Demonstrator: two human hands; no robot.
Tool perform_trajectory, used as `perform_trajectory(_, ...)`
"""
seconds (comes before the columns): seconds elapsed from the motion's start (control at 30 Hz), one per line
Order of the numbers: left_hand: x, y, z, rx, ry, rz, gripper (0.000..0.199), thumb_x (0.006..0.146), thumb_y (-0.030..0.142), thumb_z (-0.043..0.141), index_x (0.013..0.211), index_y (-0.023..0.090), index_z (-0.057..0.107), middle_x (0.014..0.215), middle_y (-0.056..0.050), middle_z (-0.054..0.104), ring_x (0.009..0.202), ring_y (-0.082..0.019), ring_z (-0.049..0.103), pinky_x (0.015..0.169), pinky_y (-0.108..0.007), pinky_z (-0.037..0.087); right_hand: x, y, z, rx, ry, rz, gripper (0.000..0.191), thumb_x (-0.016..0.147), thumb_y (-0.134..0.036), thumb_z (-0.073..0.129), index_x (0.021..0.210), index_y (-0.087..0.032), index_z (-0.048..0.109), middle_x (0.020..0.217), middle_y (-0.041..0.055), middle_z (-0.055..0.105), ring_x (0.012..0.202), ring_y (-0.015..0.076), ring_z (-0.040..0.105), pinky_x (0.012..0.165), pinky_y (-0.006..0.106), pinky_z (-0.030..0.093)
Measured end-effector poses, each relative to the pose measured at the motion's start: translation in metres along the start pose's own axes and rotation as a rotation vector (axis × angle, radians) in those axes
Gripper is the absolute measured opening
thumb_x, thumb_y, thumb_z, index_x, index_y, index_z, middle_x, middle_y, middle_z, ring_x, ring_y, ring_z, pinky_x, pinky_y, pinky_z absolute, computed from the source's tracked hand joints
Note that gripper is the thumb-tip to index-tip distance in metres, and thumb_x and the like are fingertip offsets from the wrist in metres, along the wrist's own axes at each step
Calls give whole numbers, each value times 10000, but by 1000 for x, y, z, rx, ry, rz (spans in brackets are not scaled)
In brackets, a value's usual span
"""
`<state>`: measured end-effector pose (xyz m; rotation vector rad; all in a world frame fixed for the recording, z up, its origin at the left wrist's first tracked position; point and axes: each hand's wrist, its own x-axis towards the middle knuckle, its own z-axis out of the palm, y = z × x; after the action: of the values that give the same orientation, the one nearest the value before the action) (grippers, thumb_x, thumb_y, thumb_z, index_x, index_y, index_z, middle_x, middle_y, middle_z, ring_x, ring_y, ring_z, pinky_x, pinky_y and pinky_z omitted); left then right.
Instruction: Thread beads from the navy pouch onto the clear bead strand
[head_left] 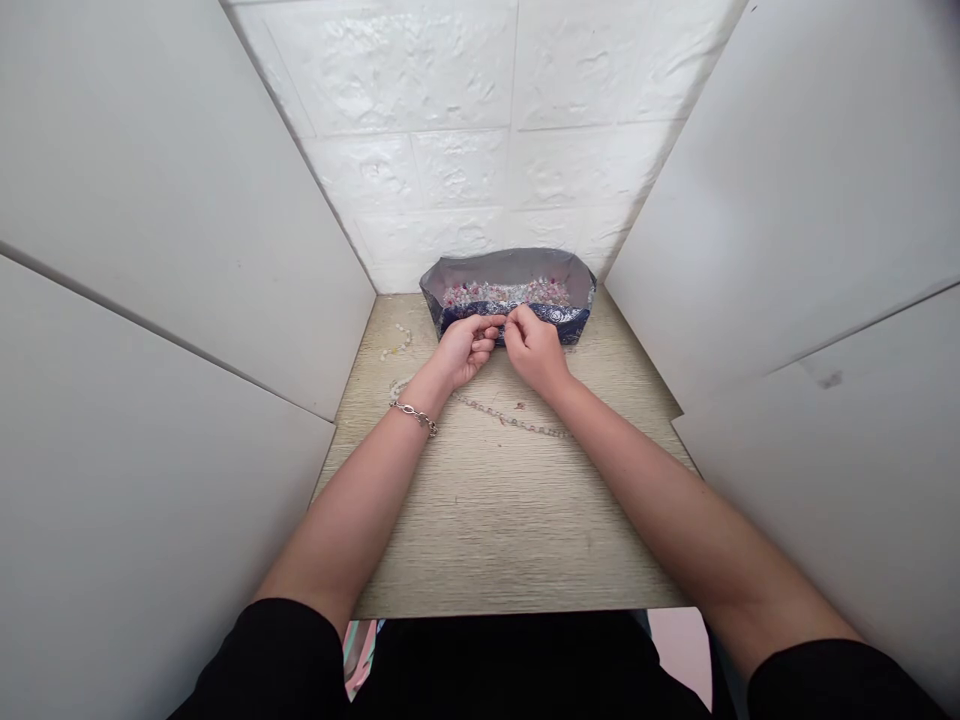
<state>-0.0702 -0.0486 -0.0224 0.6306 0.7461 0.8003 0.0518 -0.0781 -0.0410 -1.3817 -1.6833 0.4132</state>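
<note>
My left hand and my right hand meet at the near edge of a dark blue bag. Pink, white and red beads lie inside the open bag. Both hands are closed in a pinch, fingertips almost touching; what they pinch is too small to make out. A beaded strand stretches over the table just below the hands, passing near my left wrist, which wears a silver chain bracelet.
The wooden table sits between grey-white panels on the left and others on the right. A white brick-patterned wall rises behind the bag. A short bead strand lies left of the bag.
</note>
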Motion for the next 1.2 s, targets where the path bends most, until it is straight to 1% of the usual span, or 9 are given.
perform_trajectory(0.17, 0, 0, 0, -48, -46, -51, 126, 721, 71, 407, 796, 98, 504, 493, 59, 350, 311, 21, 247, 267, -88, 117, -1, 0, 0, -2, -1, -2, 148, 773, -277, 333, 680, -175, 386, 555, -14, 414, 504, 87, 342, 527, 207, 263)
perform_trajectory(0.4, -1, 2, 1, -135, -28, -49, 105, 780, 112, 391, 703, 116, 462, 482, 61, 341, 302, 17, 245, 254, -84, 129, 0, 1, 0, -5, 4, -11, 134, 764, -269, 340, 689, -173, 397, 545, -17, 407, 497, 86, 340, 531, 208, 267)
perform_trajectory(0.5, -1, 0, 1, -128, -31, 2, 128, 808, 169, 412, 724, 107, 485, 484, 63, 339, 308, 22, 259, 260, -77, 139, 0, 1, 0, -7, 5, -12, 137, 765, -270, 337, 692, -173, 399, 539, -16, 406, 489, 85, 335, 523, 208, 262)
perform_trajectory(0.6, -1, -3, 1, -44, -17, 42, 177, 795, 262, 465, 727, 103, 504, 486, 64, 341, 313, 27, 269, 266, -75, 137, 0, 0, -1, -5, 6, -15, 141, 769, -276, 337, 697, -173, 402, 536, -18, 401, 487, 82, 335, 517, 205, 258)
perform_trajectory(0.7, -1, -5, 1, 30, 4, 42, 267, 774, 355, 482, 674, 108, 486, 480, 63, 339, 309, 28, 260, 267, -79, 131, -1, -1, -1, 1, 7, -27, 146, 774, -281, 332, 702, -175, 401, 540, -19, 403, 492, 81, 338, 515, 202, 256)
perform_trajectory(0.8, 0, -5, 2, 32, -17, 23, 317, 769, 400, 468, 612, 127, 430, 455, 71, 306, 299, 21, 242, 265, -85, 126, -1, -2, -2, 6, 6, -34, 152, 777, -288, 334, 703, -173, 401, 546, -18, 405, 492, 79, 342, 516, 203, 259)
perform_trajectory(0.93, -1, -2, 1, -8, -59, -51, 314, 790, 377, 438, 585, 146, 376, 427, 83, 246, 284, 9, 210, 258, -95, 103, -2, -3, -2, 13, 0, -52, 148, 770, -284, 342, 697, -170, 404, 552, -19, 409, 492, 75, 352, 519, 202, 267)
perform_trajectory(1.03, 0, -2, 0, -20, -60, -72, 256, 799, 326, 432, 622, 143, 410, 434, 83, 260, 283, 8, 206, 257, -97, 102, -2, -3, -2, 15, 0, -69, 152, 770, -284, 343, 696, -169, 410, 553, -17, 416, 491, 74, 357, 518, 201, 270)
perform_trajectory(1.2, 2, -5, -3, 49, -56, 16, 189, 774, 295, 488, 685, 130, 472, 442, 90, 252, 291, 13, 205, 266, -97, 99, -2, 0, 0, -7, 31, -83, 141, 750, -279, 368, 688, -166, 425, 558, -16, 429, 495, 72, 368, 521, 199, 277)
